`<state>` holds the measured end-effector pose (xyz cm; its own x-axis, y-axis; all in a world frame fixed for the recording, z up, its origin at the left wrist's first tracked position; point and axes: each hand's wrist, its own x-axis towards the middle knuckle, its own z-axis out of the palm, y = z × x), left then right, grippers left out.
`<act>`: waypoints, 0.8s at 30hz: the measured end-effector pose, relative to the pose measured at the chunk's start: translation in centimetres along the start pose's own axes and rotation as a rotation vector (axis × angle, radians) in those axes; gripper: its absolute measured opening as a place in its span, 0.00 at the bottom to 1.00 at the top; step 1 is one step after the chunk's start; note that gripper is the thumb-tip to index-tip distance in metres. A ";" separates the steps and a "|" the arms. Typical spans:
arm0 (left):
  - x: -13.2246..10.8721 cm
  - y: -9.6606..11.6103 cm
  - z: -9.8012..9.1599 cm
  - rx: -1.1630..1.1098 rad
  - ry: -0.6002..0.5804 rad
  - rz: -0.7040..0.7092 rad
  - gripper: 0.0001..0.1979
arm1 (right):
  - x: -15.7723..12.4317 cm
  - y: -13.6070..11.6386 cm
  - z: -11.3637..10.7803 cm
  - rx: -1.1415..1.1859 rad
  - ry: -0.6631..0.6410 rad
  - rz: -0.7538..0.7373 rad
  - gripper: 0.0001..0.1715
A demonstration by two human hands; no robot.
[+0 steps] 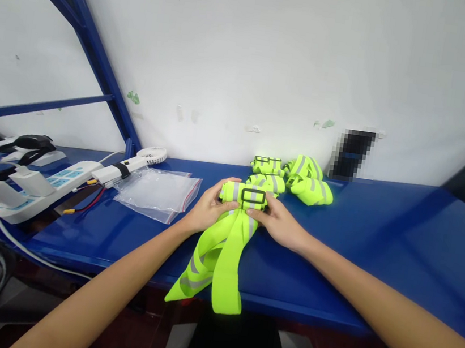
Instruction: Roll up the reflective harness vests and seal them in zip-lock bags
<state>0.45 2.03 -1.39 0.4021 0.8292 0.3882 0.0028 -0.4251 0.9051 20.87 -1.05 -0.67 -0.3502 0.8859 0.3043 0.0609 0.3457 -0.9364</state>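
A neon yellow reflective strap (223,247) with grey stripes lies across the blue bench (377,244). Its far end is rolled into a bundle with a black buckle on top. My left hand (206,207) grips the left end of that roll, fingers curled round it. My right hand (280,221) pinches the right end by the buckle. The loose tails of the strap hang over the bench's front edge. Behind the roll sits a pile of rolled yellow straps (296,179).
Clear zip bags (157,191) lie left of my hands. Further left are a white power strip (43,180), a small white fan (149,157), cables and black items. A blue shelf frame (90,47) rises at the left against the white wall.
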 end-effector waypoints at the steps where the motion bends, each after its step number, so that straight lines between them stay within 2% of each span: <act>1: 0.0 -0.1 0.0 -0.019 0.002 -0.022 0.26 | 0.0 0.1 0.0 0.002 0.002 -0.001 0.23; 5: 0.0 -0.2 0.2 -0.148 -0.020 -0.146 0.19 | 0.0 0.4 0.1 -0.018 0.012 0.002 0.23; 15: -0.3 1.3 0.4 -0.353 -0.086 -0.346 0.19 | -0.1 0.5 0.3 -0.069 0.086 -0.051 0.20; 18: -0.4 1.4 0.5 -0.448 -0.088 -0.351 0.20 | -0.1 0.4 0.3 -0.187 0.095 -0.099 0.21; 24: -0.3 1.0 0.6 -0.417 -0.012 -0.327 0.19 | -0.4 0.3 0.4 -0.317 0.095 -0.153 0.23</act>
<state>0.91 1.16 -0.66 0.4518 0.8891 0.0739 -0.2337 0.0379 0.9716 20.65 -1.41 -1.19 -0.2898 0.8363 0.4654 0.3062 0.5418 -0.7828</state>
